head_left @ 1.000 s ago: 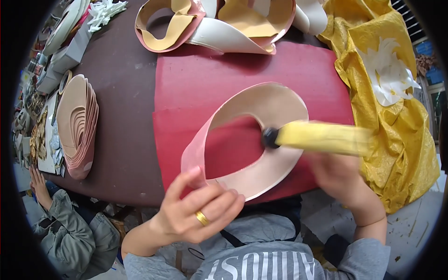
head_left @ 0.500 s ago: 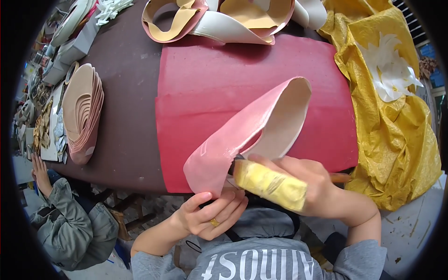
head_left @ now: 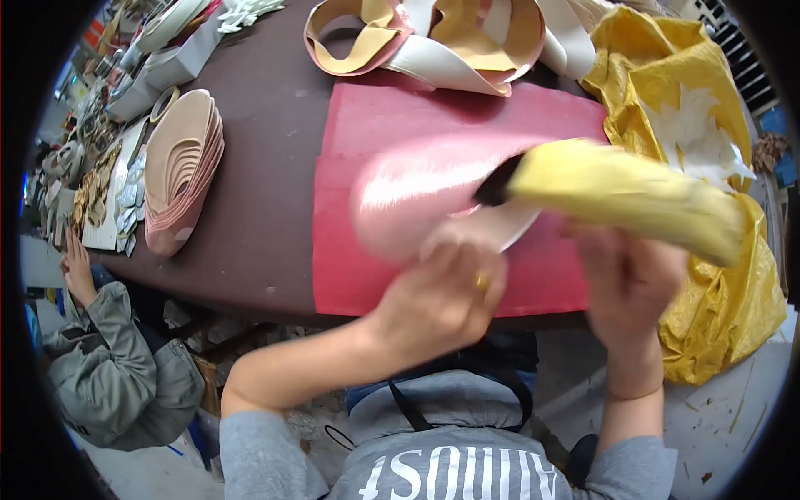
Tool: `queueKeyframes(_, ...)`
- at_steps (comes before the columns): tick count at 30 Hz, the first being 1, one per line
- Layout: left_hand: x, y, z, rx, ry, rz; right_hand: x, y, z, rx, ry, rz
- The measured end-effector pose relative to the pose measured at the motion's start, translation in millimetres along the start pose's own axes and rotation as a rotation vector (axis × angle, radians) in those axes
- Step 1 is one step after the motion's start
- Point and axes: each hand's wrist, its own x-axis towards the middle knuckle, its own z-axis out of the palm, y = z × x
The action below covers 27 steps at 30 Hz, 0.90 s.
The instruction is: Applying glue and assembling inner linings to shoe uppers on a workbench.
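In front of me, a glossy pink shoe upper [head_left: 400,196] with a pale lining is held over the red mat, blurred by motion. My left hand [head_left: 446,292], wearing a gold ring, pinches its near edge with closed fingers. My right hand [head_left: 629,279] grips what looks like a hammer [head_left: 621,192], its body thickly wrapped in yellow and its end black. That black end is over the upper's opening; blur hides whether it touches. The handle is hidden by my right hand.
Under the work lies a red mat [head_left: 358,283] on a brown table [head_left: 258,167]. Nested pink uppers [head_left: 183,171] stand at left; pink and white pieces [head_left: 450,67] lie at the back. A yellow sack [head_left: 733,308] hangs at right. Another person's sleeve [head_left: 125,342] is at far left.
The hammer has risen and swung up to the right, away from the near edge. My left hand has moved right and taken a different spot on the upper, which has turned.
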Motion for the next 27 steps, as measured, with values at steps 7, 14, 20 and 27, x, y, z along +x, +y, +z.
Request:
queueKeyframes(7, 45, -75, 8, -0.703, 0.261, -0.794, 7, -4, -14, 0.149, 0.033, 0.175)
queueKeyframes(14, 55, -96, 12, -1.22, 0.336, -1.049, 43, 7, 35, 0.163, -0.01, 0.013)
queueKeyframes(20, 41, -91, 12, -1.148, 0.374, -1.044, 46, 26, 53, 0.049, -0.219, 0.024)
queueKeyframes(27, 29, -88, 11, -1.19, 0.542, -0.933, 28, 19, 65, 0.095, -0.167, 0.007)
